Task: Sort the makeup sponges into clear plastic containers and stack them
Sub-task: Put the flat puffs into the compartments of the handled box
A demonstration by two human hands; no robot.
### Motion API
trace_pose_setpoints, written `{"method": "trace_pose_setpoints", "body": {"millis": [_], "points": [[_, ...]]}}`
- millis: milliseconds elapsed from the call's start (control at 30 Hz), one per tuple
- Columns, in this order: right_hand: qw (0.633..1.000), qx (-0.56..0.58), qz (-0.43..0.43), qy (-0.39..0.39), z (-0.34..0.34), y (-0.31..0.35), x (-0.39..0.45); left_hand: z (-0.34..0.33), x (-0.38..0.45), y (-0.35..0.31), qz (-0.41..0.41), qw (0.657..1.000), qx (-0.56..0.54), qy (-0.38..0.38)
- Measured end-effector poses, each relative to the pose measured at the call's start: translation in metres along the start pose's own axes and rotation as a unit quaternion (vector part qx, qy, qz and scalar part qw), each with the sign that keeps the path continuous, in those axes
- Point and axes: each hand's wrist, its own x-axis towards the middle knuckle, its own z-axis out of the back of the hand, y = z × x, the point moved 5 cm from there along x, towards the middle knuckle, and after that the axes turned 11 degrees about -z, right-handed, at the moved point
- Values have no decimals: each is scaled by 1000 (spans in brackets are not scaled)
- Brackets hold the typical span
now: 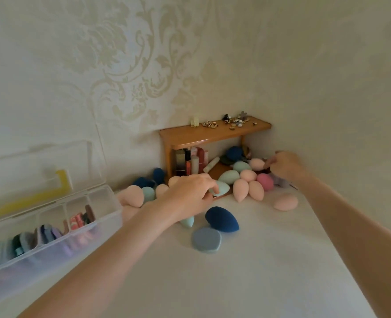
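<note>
Fingers of the left hand [190, 193] curl onto a mint-green sponge [221, 188] beside the wooden shelf [213, 131]. Right hand [286, 167] pinches a peach sponge [256, 164]; the clear compartment box [52, 226] sits open at left.

Matt foam-like sponges [222, 219], clear glossy plastic container [52, 226], polished wood shelf [213, 134], seemingly matt tabletop [236, 283]
</note>
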Motion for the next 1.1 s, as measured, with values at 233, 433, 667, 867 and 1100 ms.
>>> {"method": "trace_pose_setpoints", "body": {"millis": [233, 433, 667, 867, 1100], "points": [[998, -5, 44, -51, 3, 4, 10, -7, 22, 0, -13, 1000, 7, 7], [967, 205, 83, -123, 21, 25, 12, -13, 25, 3, -11, 1000, -2, 6], [993, -13, 108, -38, -31, 58, 30, -3, 12, 26, 8, 1000, -7, -10], [993, -94, 71, 16, -43, 71, 46, -1, 0, 39, 24, 1000, -6, -2], [994, -54, 80, -48, -25, 66, 34, 8, -12, 40, 23, 1000, -12, -12]]}}
